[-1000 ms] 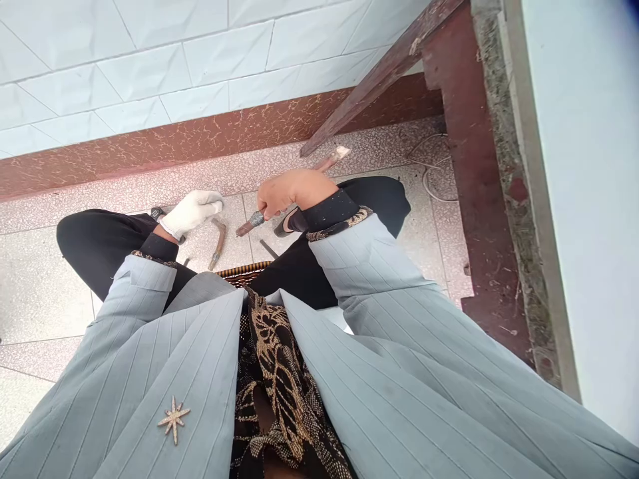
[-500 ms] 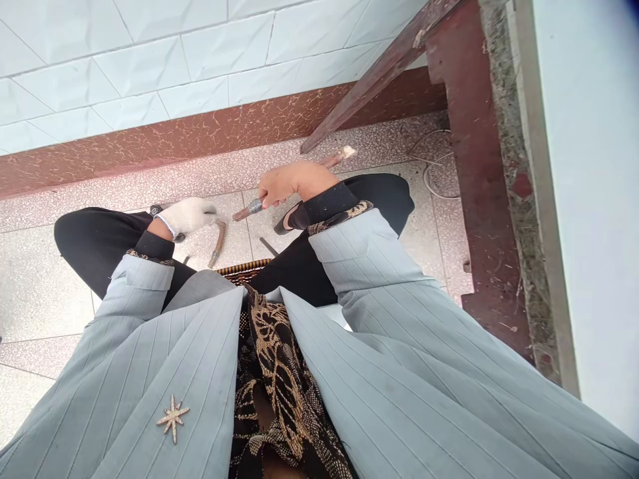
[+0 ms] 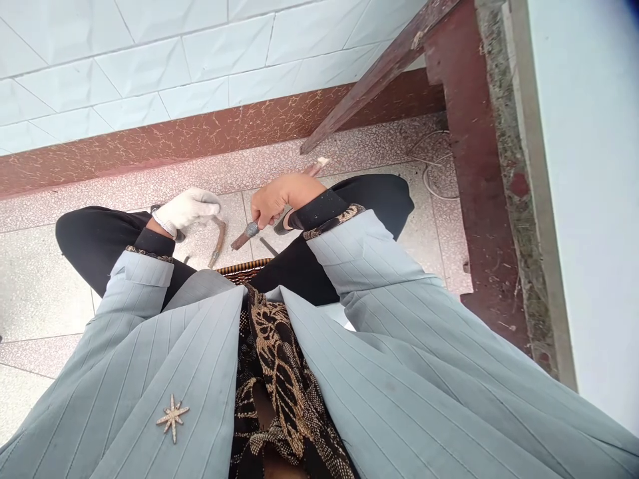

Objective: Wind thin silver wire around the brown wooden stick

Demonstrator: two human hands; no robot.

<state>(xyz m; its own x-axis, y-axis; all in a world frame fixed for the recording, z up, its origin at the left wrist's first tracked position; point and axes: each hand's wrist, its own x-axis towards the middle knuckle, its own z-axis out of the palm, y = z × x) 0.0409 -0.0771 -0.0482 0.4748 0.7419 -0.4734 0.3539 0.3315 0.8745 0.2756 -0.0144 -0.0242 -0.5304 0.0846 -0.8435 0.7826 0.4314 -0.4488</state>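
My right hand (image 3: pixel 277 199) is bare and wrapped around a brown wooden stick (image 3: pixel 241 240). Grey wire-like binding rings the stick beside my fingers, and its pale far end shows beyond my wrist. My left hand (image 3: pixel 187 209), in a white knitted glove, is closed with its fingers curled; whatever it may hold is hidden. Just under those fingertips is a curved brown rod (image 3: pixel 218 241) with a wrapped lower end; I cannot tell whether the glove touches it. Between my knees shows the striped rim of a woven basket (image 3: pixel 243 268).
A reddish wooden beam (image 3: pixel 369 80) slants down to the floor in front of my right knee. Beside it stands a dark red frame (image 3: pixel 479 166). A pale cable (image 3: pixel 433 185) lies coiled on the floor. The tiled wall (image 3: pixel 214 60) rises ahead.
My right hand has moved slightly left and down with the stick, whose near end now tilts lower. The gloved hand has lifted a little and turned, its fingers more curled.
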